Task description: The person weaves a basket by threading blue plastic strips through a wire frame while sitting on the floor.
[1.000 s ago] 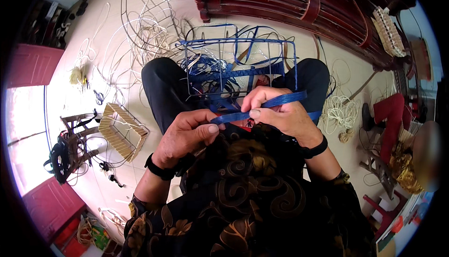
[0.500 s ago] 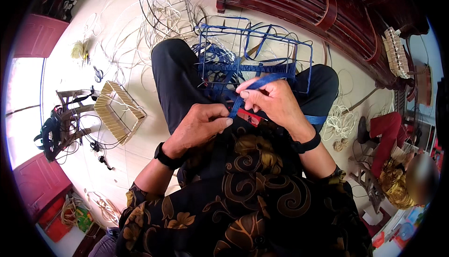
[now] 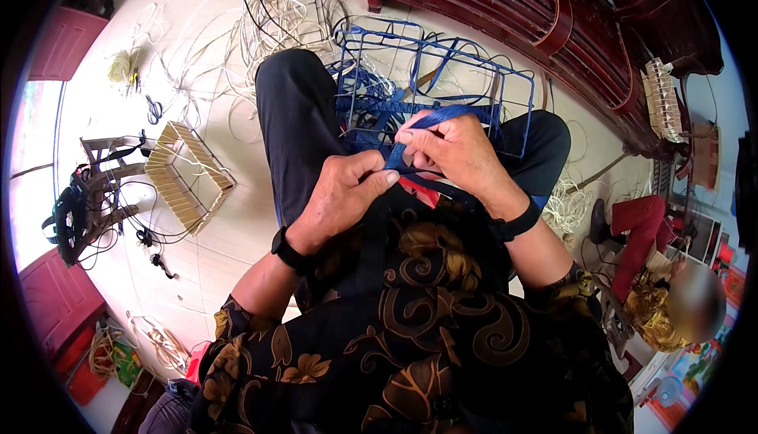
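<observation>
Head view: left hand pinches blue strap low between thumb and forefinger; right hand fingers pressed on strap's fold above. Strap runs into blue wire frame on lap. Advice: keep strap flat, taut, untwisted; pull snug against wire. Woven basket on floor, left.

Seated on a tiled floor, a person pinches a blue strip between the left hand and right hand, against a blue wire frame resting on the lap. A half-woven tan basket lies nearby among loose cane.
</observation>
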Demonstrator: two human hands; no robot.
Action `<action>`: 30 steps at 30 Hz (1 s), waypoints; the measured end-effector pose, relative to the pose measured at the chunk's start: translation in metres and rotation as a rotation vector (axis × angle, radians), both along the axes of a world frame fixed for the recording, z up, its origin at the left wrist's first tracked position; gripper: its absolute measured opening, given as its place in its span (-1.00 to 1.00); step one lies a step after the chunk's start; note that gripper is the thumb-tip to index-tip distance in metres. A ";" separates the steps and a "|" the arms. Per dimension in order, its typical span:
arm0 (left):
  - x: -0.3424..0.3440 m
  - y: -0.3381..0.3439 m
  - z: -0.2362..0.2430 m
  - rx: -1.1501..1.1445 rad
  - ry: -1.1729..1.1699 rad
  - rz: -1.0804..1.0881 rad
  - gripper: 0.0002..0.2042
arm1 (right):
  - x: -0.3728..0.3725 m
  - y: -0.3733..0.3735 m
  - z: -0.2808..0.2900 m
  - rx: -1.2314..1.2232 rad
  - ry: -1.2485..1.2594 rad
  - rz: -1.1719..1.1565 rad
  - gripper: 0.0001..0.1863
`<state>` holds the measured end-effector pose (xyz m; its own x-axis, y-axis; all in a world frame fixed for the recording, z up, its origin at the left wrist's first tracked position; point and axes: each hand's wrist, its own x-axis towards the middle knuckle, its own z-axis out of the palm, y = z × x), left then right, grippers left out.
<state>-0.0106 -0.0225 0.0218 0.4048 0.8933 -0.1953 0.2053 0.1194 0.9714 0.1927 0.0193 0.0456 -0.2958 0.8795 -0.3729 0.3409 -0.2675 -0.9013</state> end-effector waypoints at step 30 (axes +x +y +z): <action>-0.026 0.039 -0.029 -0.295 -0.166 0.222 -0.67 | -0.033 0.064 -0.023 0.103 -0.298 0.217 -0.66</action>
<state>-0.0361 0.0169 -0.0069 0.2564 0.8780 -0.4042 -0.0138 0.4214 0.9068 0.1594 0.0829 0.0222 -0.3713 0.8455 -0.3837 0.6307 -0.0736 -0.7725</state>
